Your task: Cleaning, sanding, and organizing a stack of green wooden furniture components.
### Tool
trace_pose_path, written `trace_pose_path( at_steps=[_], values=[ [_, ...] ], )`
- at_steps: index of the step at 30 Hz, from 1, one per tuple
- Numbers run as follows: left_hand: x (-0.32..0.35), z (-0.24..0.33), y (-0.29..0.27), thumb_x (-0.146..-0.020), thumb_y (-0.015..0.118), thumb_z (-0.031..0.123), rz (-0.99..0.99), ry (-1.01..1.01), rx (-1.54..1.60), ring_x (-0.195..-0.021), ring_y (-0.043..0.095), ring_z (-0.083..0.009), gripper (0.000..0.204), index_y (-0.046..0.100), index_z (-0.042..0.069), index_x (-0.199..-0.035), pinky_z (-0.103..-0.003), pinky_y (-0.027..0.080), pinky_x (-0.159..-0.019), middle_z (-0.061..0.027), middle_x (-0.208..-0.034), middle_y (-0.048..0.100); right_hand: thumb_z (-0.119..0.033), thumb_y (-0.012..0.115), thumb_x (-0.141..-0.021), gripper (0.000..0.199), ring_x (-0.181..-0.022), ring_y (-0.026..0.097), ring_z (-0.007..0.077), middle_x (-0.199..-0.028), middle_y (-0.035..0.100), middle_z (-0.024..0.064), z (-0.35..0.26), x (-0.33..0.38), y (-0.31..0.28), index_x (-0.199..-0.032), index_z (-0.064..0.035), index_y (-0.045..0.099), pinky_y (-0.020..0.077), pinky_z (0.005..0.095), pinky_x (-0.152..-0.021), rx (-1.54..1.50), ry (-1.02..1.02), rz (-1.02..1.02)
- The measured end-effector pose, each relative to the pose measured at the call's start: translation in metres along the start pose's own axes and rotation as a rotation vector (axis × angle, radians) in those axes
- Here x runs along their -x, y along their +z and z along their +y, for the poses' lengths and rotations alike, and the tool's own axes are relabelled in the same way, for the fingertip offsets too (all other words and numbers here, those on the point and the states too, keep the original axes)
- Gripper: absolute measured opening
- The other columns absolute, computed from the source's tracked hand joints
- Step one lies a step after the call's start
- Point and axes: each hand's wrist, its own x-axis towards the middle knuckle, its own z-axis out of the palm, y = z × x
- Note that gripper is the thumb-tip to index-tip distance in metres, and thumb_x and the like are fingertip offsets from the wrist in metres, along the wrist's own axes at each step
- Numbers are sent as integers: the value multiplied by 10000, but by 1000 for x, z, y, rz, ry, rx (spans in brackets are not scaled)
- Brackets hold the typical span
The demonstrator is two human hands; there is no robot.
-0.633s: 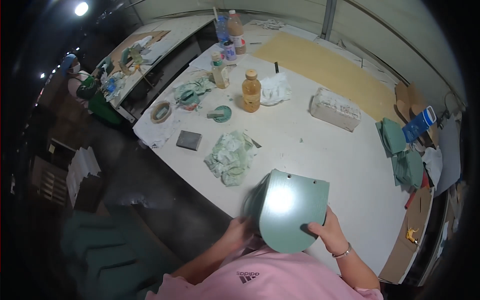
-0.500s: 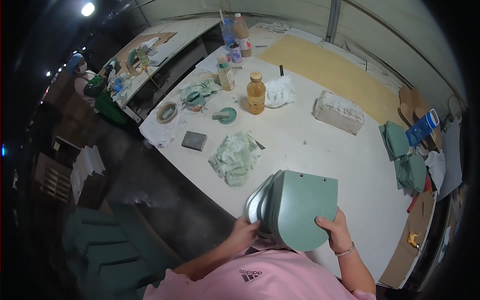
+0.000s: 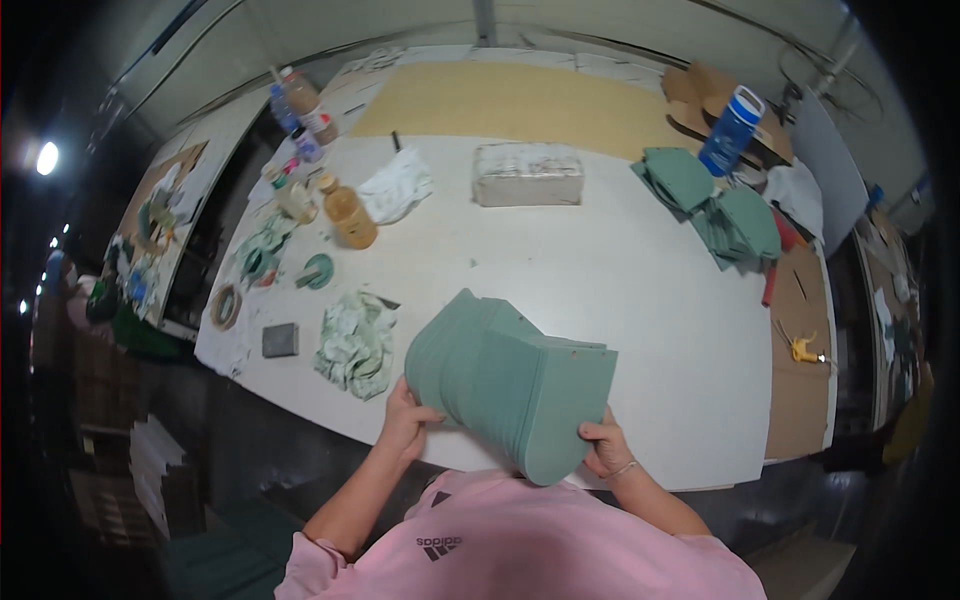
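Observation:
Just over the near edge of the table, a thick stack of green rounded panels (image 3: 500, 375) is held between my two hands, its pieces spread out like a fan. My left hand (image 3: 408, 422) grips the left end, thumb on the near side. At the right end, my right hand (image 3: 606, 446) closes on the outermost panel, which has small holes near its top edge. The fingers behind the stack are mostly hidden. Nearest to my left hand lies a crumpled green-stained cloth (image 3: 357, 345) on the white table (image 3: 680, 380).
Left of the cloth are a grey block (image 3: 281, 340), a tape roll (image 3: 226, 307) and a green disc (image 3: 318, 271). Behind stand an amber bottle (image 3: 350, 213) and a whitish brick (image 3: 528, 175). More green panels (image 3: 740, 225), a blue bottle (image 3: 733, 130) and a yellow tool (image 3: 803, 347) lie right.
The stack has been spread wider, showing many panel edges, and my left hand has moved further from the right one. The view has turned to the right.

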Motion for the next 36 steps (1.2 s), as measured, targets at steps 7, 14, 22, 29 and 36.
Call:
trace_pose_path(
  at_steps=[7,14,22,29,36],
  values=[
    [-127,39,58,-503,573,-174,-274,71,-344,-1019,573,-215,735,517,8,-1213,-324,519,-798,-62,-1083,587,-2,622,-784,718,-1273,439,269,-1349,475,87,34,-51,-25,-1427,-75,313,341,456,-1101,-331,-164,51],
    [-240,80,120,-478,522,-188,-438,10,-562,-1077,552,-225,838,483,15,-1290,-306,471,-903,-70,-1150,564,-21,611,-866,573,-1296,419,257,-1349,474,79,53,-126,-14,-1380,-48,359,316,468,-1107,-322,-294,49],
    [-294,69,132,-686,587,-64,-242,545,-1089,-1336,395,-286,789,328,-28,-1431,-335,311,-1096,-192,-1431,414,-341,660,-887,492,-777,690,267,-943,649,212,18,-146,32,-1076,102,558,576,335,-635,164,69,437],
    [-212,35,94,-996,458,363,-112,121,-369,-1438,232,-282,697,130,45,-1522,-397,163,-1165,-177,-1564,195,-573,453,-937,670,-608,683,269,-728,656,218,35,-142,18,-928,83,587,546,324,-499,263,495,129],
    [-231,31,65,-1016,347,468,-185,159,-210,-1455,182,-252,701,85,69,-1530,-394,86,-1177,-149,-1583,146,-204,606,-912,238,-761,600,115,-836,637,56,-125,-138,20,-1045,-7,597,483,252,-715,472,-553,272]
  ],
)
